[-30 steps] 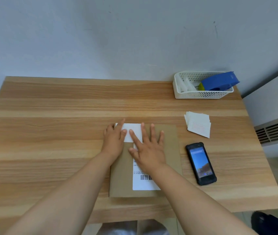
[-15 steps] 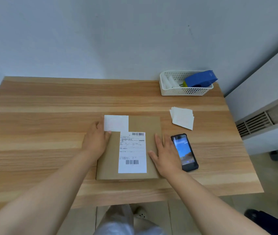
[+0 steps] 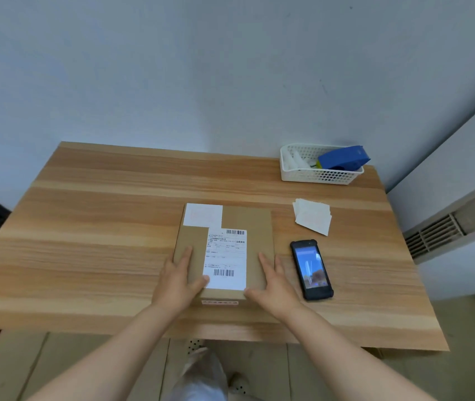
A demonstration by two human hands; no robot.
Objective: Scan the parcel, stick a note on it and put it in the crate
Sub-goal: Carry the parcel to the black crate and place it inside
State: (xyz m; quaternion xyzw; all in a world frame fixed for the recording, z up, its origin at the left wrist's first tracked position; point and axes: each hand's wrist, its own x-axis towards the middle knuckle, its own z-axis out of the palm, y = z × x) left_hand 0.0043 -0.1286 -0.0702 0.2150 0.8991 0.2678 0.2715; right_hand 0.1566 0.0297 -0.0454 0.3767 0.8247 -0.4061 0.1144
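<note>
A flat brown cardboard parcel [image 3: 255, 227] lies on the wooden table [image 3: 100, 227]. It carries a white shipping label [image 3: 226, 256] with barcodes and a white note [image 3: 203, 215] stuck on its far left corner. My left hand [image 3: 177, 282] grips the parcel's near left edge, thumb on top by the label. My right hand [image 3: 274, 285] grips the near right edge, thumb on top. A black handheld scanner [image 3: 311, 269] with a lit screen lies just right of the parcel. No crate is in view.
A stack of white notes [image 3: 313, 215] lies behind the scanner. A white basket [image 3: 317, 176] with a blue tape dispenser [image 3: 343, 160] stands at the far right corner. A white cabinet with a vent [image 3: 447, 224] is beside the table. Cardboard covers the floor below.
Both hands left the note, slid back along the parcel's sides and now hold its near corners. The camera has pulled back and tilted, showing more wall and floor.
</note>
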